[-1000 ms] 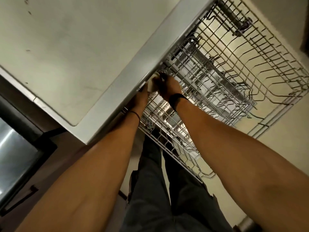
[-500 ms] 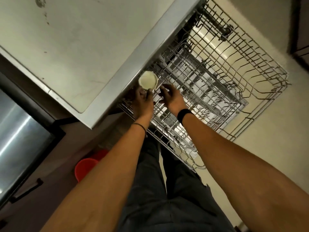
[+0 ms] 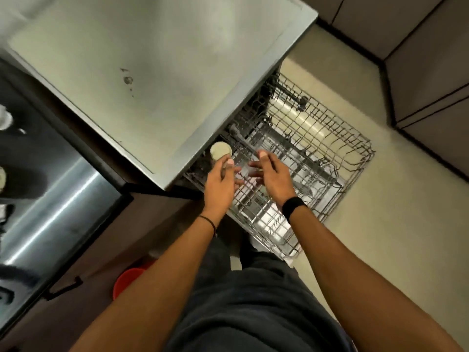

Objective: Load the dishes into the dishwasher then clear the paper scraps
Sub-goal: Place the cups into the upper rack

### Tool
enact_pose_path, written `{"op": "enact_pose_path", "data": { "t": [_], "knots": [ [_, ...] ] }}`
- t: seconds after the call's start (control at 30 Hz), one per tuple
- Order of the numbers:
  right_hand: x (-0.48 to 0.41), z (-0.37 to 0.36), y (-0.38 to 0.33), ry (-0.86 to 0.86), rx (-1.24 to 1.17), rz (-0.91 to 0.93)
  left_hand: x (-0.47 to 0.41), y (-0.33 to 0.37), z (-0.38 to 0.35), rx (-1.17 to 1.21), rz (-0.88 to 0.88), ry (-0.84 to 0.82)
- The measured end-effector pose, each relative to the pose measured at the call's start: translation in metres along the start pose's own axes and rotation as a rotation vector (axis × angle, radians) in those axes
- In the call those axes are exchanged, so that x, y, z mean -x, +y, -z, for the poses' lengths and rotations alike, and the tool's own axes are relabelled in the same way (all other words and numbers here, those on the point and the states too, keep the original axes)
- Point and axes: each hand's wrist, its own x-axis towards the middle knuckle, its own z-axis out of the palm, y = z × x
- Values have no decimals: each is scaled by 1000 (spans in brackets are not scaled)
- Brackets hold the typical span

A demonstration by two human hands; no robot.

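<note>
From my remote seat, the broad matte grey desk top (image 3: 152, 72), smooth with a few dark specks, lies to the left of and beyond the left hand (image 3: 220, 182). Its edge overhangs the very spot being loaded, so I judge a raised knuckle or a lifted dish could knock against it.

Under both hands the pulled-out dishwasher rack of thin grey wire (image 3: 317, 138) runs out to the right of the right hand (image 3: 270, 175). It is an open grid with upright prongs, where a fingertip could snag and anything set crooked could tip over.

The left hand is loosely spread, fingers relaxed, gripping nothing. The right hand is spread too, thumb up, fingers aimed toward the left one but apart from it.

The small round pale cream cup (image 3: 221, 151) sits in the rack's corner just beyond the left fingertips, tucked by the desk edge, seemingly mouth down. I cannot tell whether a finger touches it. It looks smooth and hard, so a careless brush could slide or topple it on the wires.
</note>
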Motion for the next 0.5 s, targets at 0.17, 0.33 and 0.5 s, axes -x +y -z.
{"op": "enact_pose_path", "data": {
  "t": [0.17,0.33,0.5],
  "knots": [
    [7,-31,-42,-34,36,103,-2,35,40,63,-132,48],
    [2,-105,-90,-128,73,241,-8,62,115,105,-294,153],
    [9,-211,-122,-222,172,359,-13,70,223,141,-353,267]
  ]
}}
